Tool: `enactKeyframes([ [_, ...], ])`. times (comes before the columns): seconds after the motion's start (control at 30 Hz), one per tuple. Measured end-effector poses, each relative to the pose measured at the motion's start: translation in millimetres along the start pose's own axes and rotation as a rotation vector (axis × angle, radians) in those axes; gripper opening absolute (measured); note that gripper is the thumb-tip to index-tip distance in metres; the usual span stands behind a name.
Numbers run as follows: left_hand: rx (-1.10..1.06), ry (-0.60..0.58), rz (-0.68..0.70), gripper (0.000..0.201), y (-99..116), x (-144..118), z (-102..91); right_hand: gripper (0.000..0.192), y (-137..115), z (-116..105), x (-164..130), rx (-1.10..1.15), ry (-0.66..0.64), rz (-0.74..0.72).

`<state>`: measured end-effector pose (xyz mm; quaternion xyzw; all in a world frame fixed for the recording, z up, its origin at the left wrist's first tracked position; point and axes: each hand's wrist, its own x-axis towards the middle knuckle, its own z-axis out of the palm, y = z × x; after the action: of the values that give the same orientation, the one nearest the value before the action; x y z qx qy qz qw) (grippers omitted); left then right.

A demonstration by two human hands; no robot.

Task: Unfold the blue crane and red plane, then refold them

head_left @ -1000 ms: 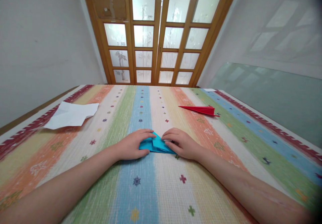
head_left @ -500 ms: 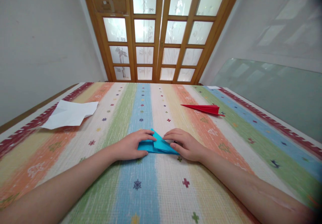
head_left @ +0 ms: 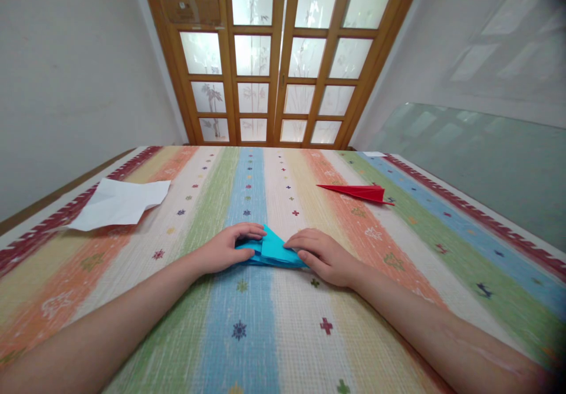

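Note:
A folded blue paper (head_left: pixel 275 249) lies flat on the striped cloth (head_left: pixel 274 323) in front of me, its point aimed away. My left hand (head_left: pixel 225 246) rests on its left side, fingers curled over the paper's edge. My right hand (head_left: pixel 322 255) presses on its right side with fingertips on the fold. Both hands hold the paper down against the surface.
A red folded paper plane (head_left: pixel 356 192) lies farther off to the right. A crumpled white sheet (head_left: pixel 117 202) sits at the left near the cloth's dark red border. Wooden glass-paned doors (head_left: pixel 274 58) stand beyond the far edge. A glass panel (head_left: pixel 477 164) leans at the right.
My left fingers have lifted slightly and curled over the blue paper's left edge. The right hand stays pressed on the fold. The view has shifted a little.

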<state>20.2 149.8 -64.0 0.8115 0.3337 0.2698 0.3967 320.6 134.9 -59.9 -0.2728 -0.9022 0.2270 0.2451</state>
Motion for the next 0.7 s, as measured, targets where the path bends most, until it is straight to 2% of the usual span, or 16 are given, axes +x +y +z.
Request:
enactKeyframes([
  [0.07, 0.105, 0.052, 0.035, 0.038, 4.7, 0.3, 1.2, 0.034, 1.3, 1.1, -0.8, 0.002, 0.017, 0.011],
  [0.17, 0.349, 0.065, 0.076, 0.05, 14.0, -1.5, 4.3, 0.036, 2.7, 2.0, -1.7, 0.0, 0.028, 0.023],
  [0.27, 0.552, 0.067, 0.031, 0.058, 19.1, -4.7, 10.2, 0.036, 3.2, 2.1, -1.5, -0.001, 0.02, 0.034],
  [0.37, 0.704, 0.067, -0.002, 0.056, 17.3, -6.7, 16.0, 0.036, 2.0, 2.1, -0.8, 0.011, 0.021, 0.038],
  [0.53, 0.81, 0.133, 0.044, 0.042, 11.4, -6.1, 16.7, 0.04, -4.0, 3.1, 0.6, 0.155, 0.059, 0.11],
  [0.63, 0.799, 0.202, 0.12, 0.037, 12.6, -6.4, 13.8, 0.036, -5.6, 5.7, 2.4, 0.351, 0.098, 0.258],
  [0.7, 0.769, 0.251, 0.185, 0.037, 15.3, -7.7, 12.9, 0.029, -5.6, 7.7, 4.5, 0.519, 0.197, 0.392],
])
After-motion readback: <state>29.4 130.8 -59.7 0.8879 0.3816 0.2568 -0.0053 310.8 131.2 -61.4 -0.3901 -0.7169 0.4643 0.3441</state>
